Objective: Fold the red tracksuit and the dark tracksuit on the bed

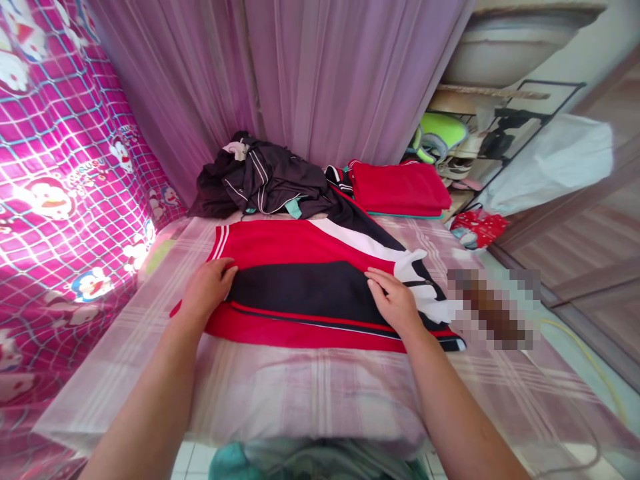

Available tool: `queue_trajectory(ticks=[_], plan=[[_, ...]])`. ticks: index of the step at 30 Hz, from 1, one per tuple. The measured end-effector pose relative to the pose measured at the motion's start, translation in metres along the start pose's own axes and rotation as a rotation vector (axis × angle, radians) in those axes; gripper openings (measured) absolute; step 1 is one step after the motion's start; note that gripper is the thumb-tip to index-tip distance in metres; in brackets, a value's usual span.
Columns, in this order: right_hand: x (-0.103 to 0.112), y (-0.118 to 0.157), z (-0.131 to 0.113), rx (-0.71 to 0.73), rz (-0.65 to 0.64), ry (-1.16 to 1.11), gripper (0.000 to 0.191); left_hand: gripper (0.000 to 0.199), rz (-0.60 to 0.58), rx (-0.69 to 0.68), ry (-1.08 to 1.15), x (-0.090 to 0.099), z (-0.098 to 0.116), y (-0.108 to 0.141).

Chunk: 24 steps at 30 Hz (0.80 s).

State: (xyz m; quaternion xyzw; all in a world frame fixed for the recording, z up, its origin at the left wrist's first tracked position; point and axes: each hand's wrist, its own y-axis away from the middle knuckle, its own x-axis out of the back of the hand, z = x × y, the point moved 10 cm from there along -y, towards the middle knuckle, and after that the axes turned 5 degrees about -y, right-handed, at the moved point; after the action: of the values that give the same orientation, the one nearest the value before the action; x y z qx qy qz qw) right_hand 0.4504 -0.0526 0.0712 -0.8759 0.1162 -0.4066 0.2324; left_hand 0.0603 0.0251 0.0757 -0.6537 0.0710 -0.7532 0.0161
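A red, black and white jacket (300, 290) lies spread sideways on the plaid-covered table, with a black section lying across its red cloth. My left hand (207, 287) is at the jacket's left end, near the white-striped red edge, its fingers bent onto the end of the black section. Part of those fingers is hidden behind the hand. My right hand (394, 299) rests on the right part of the black section, fingers stretched out over the cloth. White cloth and a zip show at the jacket's right end.
Behind the jacket lies a rumpled dark clothes heap (265, 177); right of it sits a folded red garment stack (400, 187). Purple curtains (310, 80) hang at the back, a pink patterned cloth (60, 220) at left. A rack (530, 117) with shoes stands at right.
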Motion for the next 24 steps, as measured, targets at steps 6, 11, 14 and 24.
queue_trajectory(ticks=[6, 11, 14, 24], plan=[[0.047, 0.011, 0.017, -0.032, 0.262, -0.018, 0.03, 0.046, -0.08, 0.089, 0.03, 0.005, -0.045, 0.016], [0.055, 0.015, 0.02, -0.06, 0.308, 0.011, 0.032, 0.047, -0.108, 0.111, 0.041, 0.0, -0.041, 0.021], [0.05, 0.016, 0.014, -0.036, 0.288, 0.01, 0.032, 0.051, -0.124, 0.125, -0.021, -0.001, -0.035, 0.022], [0.045, 0.015, 0.01, -0.031, 0.241, -0.002, 0.032, 0.048, -0.017, 0.306, -0.067, 0.033, -0.045, 0.033]])
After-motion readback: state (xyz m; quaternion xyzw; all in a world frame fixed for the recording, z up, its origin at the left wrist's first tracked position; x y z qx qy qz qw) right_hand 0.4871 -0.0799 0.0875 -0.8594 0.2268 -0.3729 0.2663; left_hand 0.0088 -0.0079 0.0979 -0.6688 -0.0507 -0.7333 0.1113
